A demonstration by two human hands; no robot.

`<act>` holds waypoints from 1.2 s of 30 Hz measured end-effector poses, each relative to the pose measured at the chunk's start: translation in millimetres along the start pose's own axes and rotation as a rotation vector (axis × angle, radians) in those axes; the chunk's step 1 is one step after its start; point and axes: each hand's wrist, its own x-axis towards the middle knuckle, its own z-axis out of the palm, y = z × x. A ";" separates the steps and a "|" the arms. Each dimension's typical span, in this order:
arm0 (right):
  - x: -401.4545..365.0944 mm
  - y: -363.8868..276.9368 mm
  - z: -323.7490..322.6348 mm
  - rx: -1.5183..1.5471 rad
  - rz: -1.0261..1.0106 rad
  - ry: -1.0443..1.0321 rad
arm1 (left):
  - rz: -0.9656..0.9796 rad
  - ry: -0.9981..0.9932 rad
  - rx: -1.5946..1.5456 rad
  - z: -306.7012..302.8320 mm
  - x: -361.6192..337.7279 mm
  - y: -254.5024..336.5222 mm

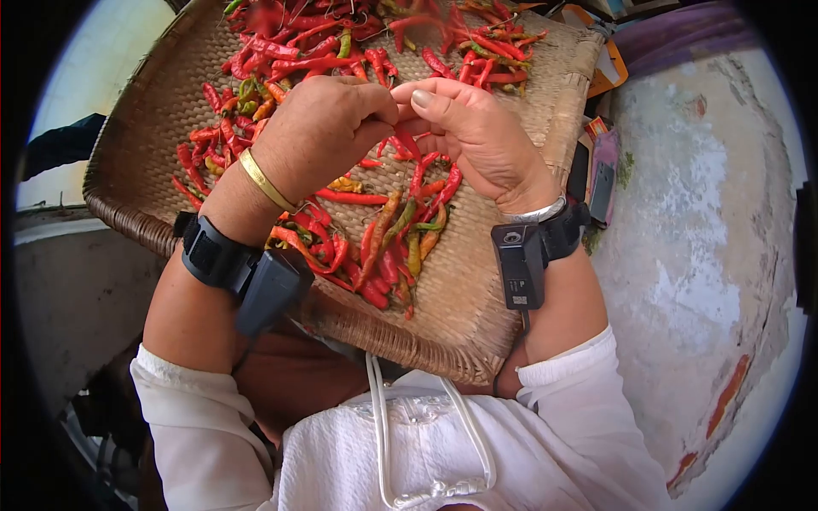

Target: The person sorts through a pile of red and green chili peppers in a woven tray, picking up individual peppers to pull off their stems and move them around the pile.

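My left hand is closed, thumb and fingers pinched together, above the woven basket tray. Against its fingertips rest the fingers of my right hand, which curl around a red chili pepper that shows just beneath them. What the left fingertips pinch is hidden by the hand. Below the hands lies a pile of red, orange and greenish chili peppers. A larger heap of mostly red chili peppers fills the far part of the tray, and more peppers are scattered at the left.
The tray's thick woven rim runs close to my lap. At the right is a worn, whitish surface, with a purple cloth at its far end. Boxes and a phone-like object sit beside the tray's right edge.
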 end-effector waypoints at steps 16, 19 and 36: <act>3.8 -17.2 -25.0 -0.407 0.050 -0.034 | -0.480 0.075 -0.642 -4.7 -4.2 1.2; 11.7 -21.2 -42.5 0.007 -0.214 0.202 | -0.499 0.006 -0.633 -7.5 -4.3 3.5; 5.8 1.1 7.6 -0.385 0.111 -0.289 | -0.404 0.047 -1.151 -14.0 -7.3 3.4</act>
